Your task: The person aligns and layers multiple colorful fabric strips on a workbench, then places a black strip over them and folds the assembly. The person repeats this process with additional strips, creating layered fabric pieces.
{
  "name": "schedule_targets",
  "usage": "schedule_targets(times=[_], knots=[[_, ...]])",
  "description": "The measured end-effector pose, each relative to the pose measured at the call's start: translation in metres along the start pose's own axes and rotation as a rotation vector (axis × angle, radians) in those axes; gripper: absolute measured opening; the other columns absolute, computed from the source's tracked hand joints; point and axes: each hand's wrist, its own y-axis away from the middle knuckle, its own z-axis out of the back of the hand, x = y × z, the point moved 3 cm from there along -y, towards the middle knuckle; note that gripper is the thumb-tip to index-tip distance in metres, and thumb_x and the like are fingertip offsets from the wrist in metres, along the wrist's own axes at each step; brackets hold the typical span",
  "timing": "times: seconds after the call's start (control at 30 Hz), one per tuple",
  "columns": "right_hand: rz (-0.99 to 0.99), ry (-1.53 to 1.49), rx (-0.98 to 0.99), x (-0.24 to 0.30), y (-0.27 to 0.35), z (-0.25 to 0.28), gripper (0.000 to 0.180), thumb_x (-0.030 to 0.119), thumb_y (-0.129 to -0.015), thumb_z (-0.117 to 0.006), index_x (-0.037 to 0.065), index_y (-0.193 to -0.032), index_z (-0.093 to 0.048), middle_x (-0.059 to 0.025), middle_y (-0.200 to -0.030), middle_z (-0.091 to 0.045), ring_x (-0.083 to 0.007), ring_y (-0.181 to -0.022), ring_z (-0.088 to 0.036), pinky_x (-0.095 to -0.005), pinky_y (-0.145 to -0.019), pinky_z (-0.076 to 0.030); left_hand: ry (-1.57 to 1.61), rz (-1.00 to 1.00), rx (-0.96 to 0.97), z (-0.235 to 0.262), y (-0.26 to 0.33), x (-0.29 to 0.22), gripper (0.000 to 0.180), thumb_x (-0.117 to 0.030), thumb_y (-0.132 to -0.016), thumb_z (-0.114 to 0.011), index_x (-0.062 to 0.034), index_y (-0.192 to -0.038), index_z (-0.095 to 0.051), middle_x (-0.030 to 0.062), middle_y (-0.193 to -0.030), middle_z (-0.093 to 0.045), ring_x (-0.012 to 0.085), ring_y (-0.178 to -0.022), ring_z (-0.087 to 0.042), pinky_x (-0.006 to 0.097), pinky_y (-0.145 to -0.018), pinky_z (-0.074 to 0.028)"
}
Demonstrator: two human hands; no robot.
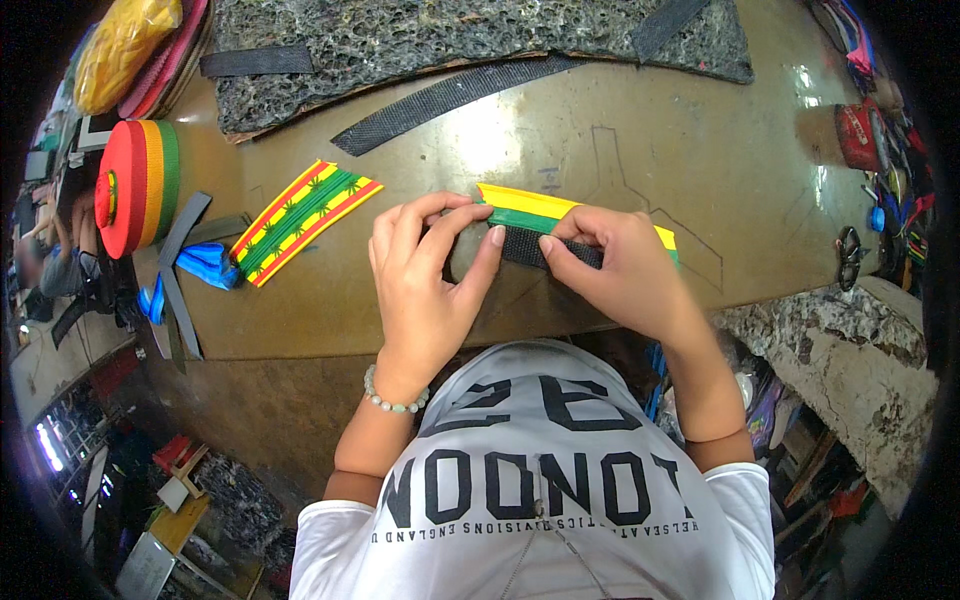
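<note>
Head view: At a table (330,325), a yellow-green strip (530,202) and black strap (523,247) are held together, their left ends pinched by thumb and fingertips of the left hand (425,260), the strap's right part gripped likewise by the right hand (630,262).

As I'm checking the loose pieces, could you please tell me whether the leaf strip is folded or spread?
Spread: the leaf strip lies flat on the table, printed face showing along its length, no fold visible.

White glare shines off the brown tabletop (310,322), and straight edges bow toward the dark rim.
</note>
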Motion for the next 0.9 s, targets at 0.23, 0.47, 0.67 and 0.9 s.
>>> schedule_targets(times=[0.23,0.47,0.67,0.9], knots=[[-0.009,-0.011,-0.002,0.0014,0.0002,0.0003,0.021,0.017,-0.087,-0.070,-0.002,-0.082,-0.068,-0.0210,-0.073,-0.066,-0.0304,-0.058,-0.063,-0.0378,-0.057,-0.047,-0.012,0.007,-0.002,-0.0001,-0.0004,-0.0003,0.023,-0.013,-0.079,-0.081,-0.0097,-0.101,-0.074,0.0015,-0.108,-0.066,0.0240,-0.100,-0.055,0.037,-0.091,-0.042],[0.001,-0.005,-0.006,0.0015,-0.0009,0.0005,0.020,0.017,-0.086,-0.070,-0.002,-0.082,-0.067,-0.0211,-0.071,-0.065,-0.0310,-0.057,-0.063,-0.0382,-0.056,-0.046,-0.029,0.002,-0.018,-0.0004,-0.0010,-0.0018,0.025,-0.012,-0.077,-0.082,-0.0100,-0.101,-0.074,0.0018,-0.108,-0.066,0.0242,-0.100,-0.055,0.037,-0.090,-0.043],[0.052,0.012,-0.035,-0.0013,0.0000,-0.0020,0.020,0.015,-0.089,-0.070,-0.003,-0.081,-0.066,-0.0120,-0.066,-0.061,-0.0166,-0.057,-0.053,-0.0321,-0.054,-0.042,-0.016,-0.005,-0.009,-0.0005,-0.0003,-0.0021,0.029,-0.013,-0.075,-0.083,-0.0104,-0.102,-0.072,0.0028,-0.107,-0.065,0.0250,-0.100,-0.055,0.038,-0.091,-0.043],[0.083,0.028,-0.053,-0.0033,0.0014,-0.0032,0.020,0.015,-0.090,-0.070,-0.003,-0.082,-0.066,-0.0081,-0.064,-0.060,-0.0091,-0.057,-0.049,-0.0292,-0.053,-0.039,-0.054,-0.003,-0.011,-0.0020,0.0003,-0.0031,0.029,-0.013,-0.075,-0.083,-0.0107,-0.102,-0.072,0.0035,-0.108,-0.064,0.0255,-0.101,-0.055,0.038,-0.092,-0.043]])
